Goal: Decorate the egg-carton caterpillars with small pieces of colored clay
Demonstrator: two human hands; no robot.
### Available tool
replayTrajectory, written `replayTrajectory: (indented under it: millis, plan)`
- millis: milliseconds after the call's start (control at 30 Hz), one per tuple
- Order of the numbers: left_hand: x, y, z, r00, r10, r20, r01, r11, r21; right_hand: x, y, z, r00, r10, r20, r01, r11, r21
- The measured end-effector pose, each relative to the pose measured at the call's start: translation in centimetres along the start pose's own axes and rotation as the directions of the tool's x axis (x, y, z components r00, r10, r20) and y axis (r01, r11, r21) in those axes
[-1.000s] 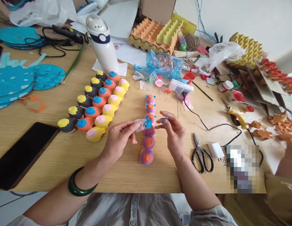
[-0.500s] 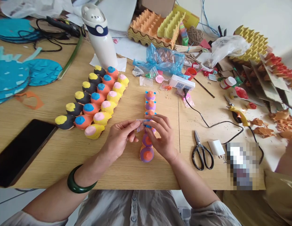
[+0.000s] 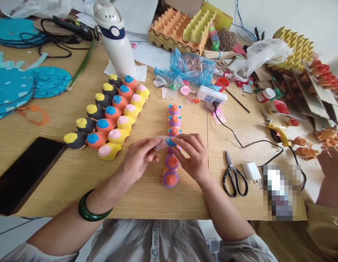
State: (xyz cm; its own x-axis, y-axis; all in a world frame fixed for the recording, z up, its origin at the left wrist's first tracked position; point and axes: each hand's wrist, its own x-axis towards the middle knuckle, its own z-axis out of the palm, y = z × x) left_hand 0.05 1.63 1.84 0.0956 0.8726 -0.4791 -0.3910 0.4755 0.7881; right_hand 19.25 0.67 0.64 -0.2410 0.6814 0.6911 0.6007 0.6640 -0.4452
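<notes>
Legible text, brands, numbers: none | Upper left, white bottle (image 3: 116, 51): round white emblem (image 3: 115, 31) on navy band (image 3: 104, 33) | Right of centre, power strip (image 3: 212, 95): markings too small to read

A smooth, rounded dark-green bangle (image 3: 85, 214) circles the forearm behind the left hand (image 3: 136, 158). Nearer the body than both hands is a creased grey cloth shirt (image 3: 131, 242) with round buttons (image 3: 154, 251) and loose sleeves (image 3: 244, 249).

A wooden table (image 3: 147, 203) carries purple-and-orange cups (image 3: 171, 162), scissors (image 3: 233, 177) and a phone (image 3: 28, 174).
</notes>
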Motion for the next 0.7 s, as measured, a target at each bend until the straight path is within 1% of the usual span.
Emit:
replayTrajectory:
  millis: [33, 67, 133, 167, 200, 233, 267, 333, 367, 400, 433, 467, 500, 567, 600, 633, 667, 700]
  plan:
    - [0.0, 0.0, 0.0, 1.0, -0.008, -0.002, 0.008, 1.0, -0.007, 0.1, 0.1, -0.1, 0.999, 0.03, -0.018, -0.029, 0.999, 0.02]
    - [0.1, -0.1, -0.1, 1.0, -0.018, -0.005, 0.018, 1.0, -0.018, 0.1, 0.1, -0.2, 0.995, 0.089, -0.041, -0.086, 0.995, 0.056]
    - [0.1, -0.1, -0.2, 0.999, -0.046, -0.009, 0.045, 0.998, -0.049, 0.2, 0.1, -0.5, 0.966, 0.249, -0.071, -0.235, 0.959, 0.16]
    - [0.2, -0.2, -0.3, 0.998, -0.059, -0.007, 0.059, 0.996, -0.062, 0.2, 0.0, -0.6, 0.946, 0.317, -0.065, -0.297, 0.931, 0.211]
    - [0.2, -0.3, -0.4, 0.998, -0.07, -0.003, 0.069, 0.995, -0.071, 0.2, 0.0, -0.6, 0.935, 0.352, -0.047, -0.331, 0.911, 0.245]
    - [0.3, -0.3, -0.5, 0.997, -0.073, 0.005, 0.073, 0.995, -0.073, 0.1, 0.0, -0.6, 0.938, 0.345, -0.019, -0.329, 0.909, 0.255]
    - [0.3, -0.4, -0.5, 0.997, -0.071, 0.016, 0.072, 0.995, -0.069, 0.0, 0.0, -0.4, 0.954, 0.3, 0.013, -0.294, 0.924, 0.243]
    - [0.2, -0.5, -0.6, 0.998, -0.056, 0.042, 0.058, 0.997, -0.054, -0.2, 0.0, 0.0, 0.984, 0.167, 0.055, -0.175, 0.966, 0.189]
    - [0.2, -0.5, -0.5, 0.998, -0.045, 0.049, 0.047, 0.998, -0.045, -0.2, 0.0, 0.2, 0.99, 0.125, 0.059, -0.133, 0.976, 0.174]
    - [0.1, -0.4, -0.4, 0.998, -0.036, 0.052, 0.038, 0.999, -0.035, -0.3, 0.0, 0.4, 0.991, 0.12, 0.051, -0.127, 0.975, 0.18]
    - [0.0, -0.4, -0.3, 0.998, -0.03, 0.05, 0.031, 0.999, -0.027, -0.3, 0.0, 0.5, 0.987, 0.159, 0.028, -0.161, 0.964, 0.211]
    - [-0.1, -0.3, -0.2, 0.999, -0.028, 0.042, 0.029, 0.999, -0.024, -0.3, 0.0, 0.5, 0.972, 0.234, 0.003, -0.226, 0.938, 0.264]
    - [-0.1, -0.2, -0.1, 0.999, -0.032, 0.033, 0.033, 0.999, -0.029, -0.3, 0.1, 0.4, 0.945, 0.327, -0.014, -0.304, 0.894, 0.33]
    - [-0.1, 0.0, 0.0, 0.998, -0.064, 0.015, 0.065, 0.996, -0.062, -0.2, 0.3, 0.2, 0.863, 0.504, -0.022, -0.438, 0.77, 0.464]
    - [0.0, 0.0, 0.0, 0.996, -0.091, 0.011, 0.092, 0.992, -0.087, -0.1, 0.5, 0.1, 0.82, 0.572, -0.009, -0.486, 0.705, 0.516]
    - [0.1, 0.1, 0.0, 0.992, -0.122, 0.01, 0.122, 0.986, -0.114, -0.1, 0.7, 0.0, 0.784, 0.62, 0.019, -0.525, 0.647, 0.554]
    - [0.2, 0.1, 0.0, 0.988, -0.154, 0.009, 0.154, 0.978, -0.141, -0.1, 0.9, 0.1, 0.759, 0.649, 0.059, -0.556, 0.598, 0.578]
    - [0.4, 0.2, 0.0, 0.983, -0.185, 0.01, 0.184, 0.968, -0.17, -0.1, 1.1, 0.2, 0.743, 0.661, 0.103, -0.58, 0.56, 0.591]
